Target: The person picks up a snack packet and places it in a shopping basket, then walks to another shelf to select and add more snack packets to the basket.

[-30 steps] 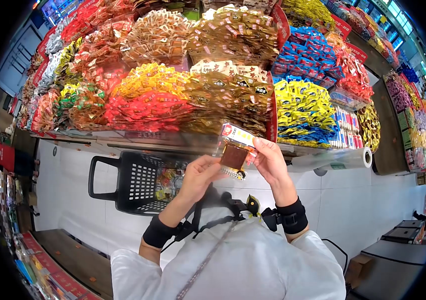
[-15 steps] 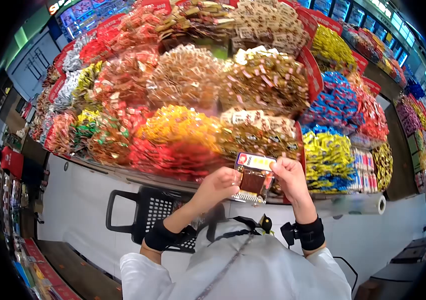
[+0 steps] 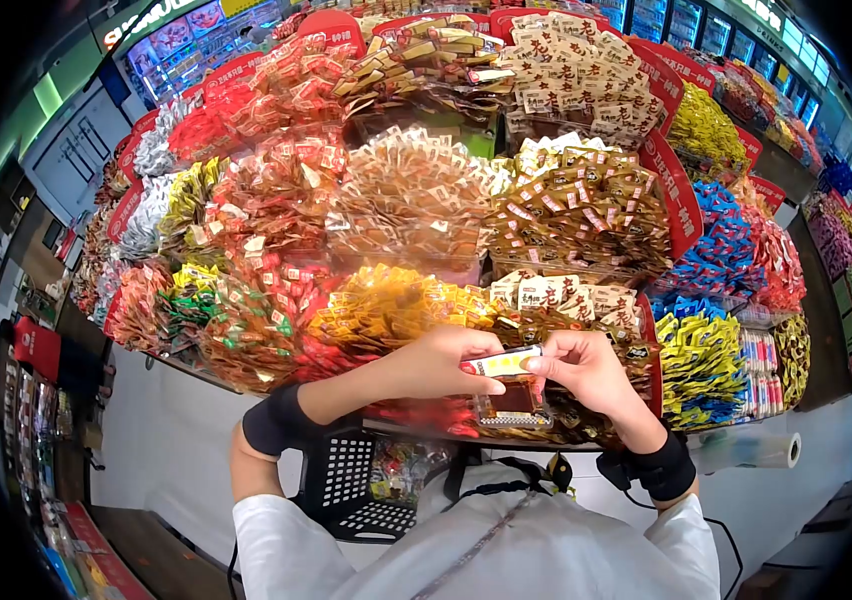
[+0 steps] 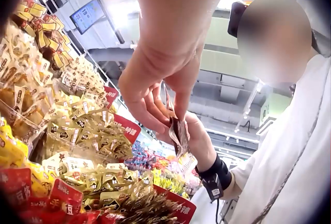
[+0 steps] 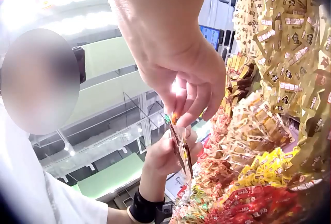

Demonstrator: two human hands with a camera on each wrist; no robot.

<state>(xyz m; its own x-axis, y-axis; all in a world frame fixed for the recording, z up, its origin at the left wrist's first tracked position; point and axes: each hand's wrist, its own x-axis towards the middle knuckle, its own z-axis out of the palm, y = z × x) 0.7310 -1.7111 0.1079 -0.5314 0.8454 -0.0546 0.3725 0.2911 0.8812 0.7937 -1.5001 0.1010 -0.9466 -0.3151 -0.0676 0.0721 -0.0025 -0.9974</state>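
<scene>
Both hands are at a small flat snack packet (image 3: 514,402), which has a white and yellow label strip on top, dark brown contents and a checkered lower edge. My left hand (image 3: 446,362) pinches the left end of the label strip between thumb and fingers. At the other end, my right hand (image 3: 591,372) pinches the top right corner. The left wrist view shows the packet (image 4: 179,137) nearly edge-on, hanging below the left fingers. In the right wrist view the packet (image 5: 181,149) hangs under the right fingertips.
Heaped bins of wrapped snacks, including yellow packets (image 3: 386,305) and brown packets (image 3: 581,210), rise in tiers ahead. Red sign dividers (image 3: 671,195) stand between them. A black shopping basket (image 3: 336,490) with packets inside is below left; a clear bag roll (image 3: 751,450) sits right.
The head view has tilted up toward the bins. My left hand has shifted from the packet's left side up to its label strip, and both hands have come closer together along the top edge.
</scene>
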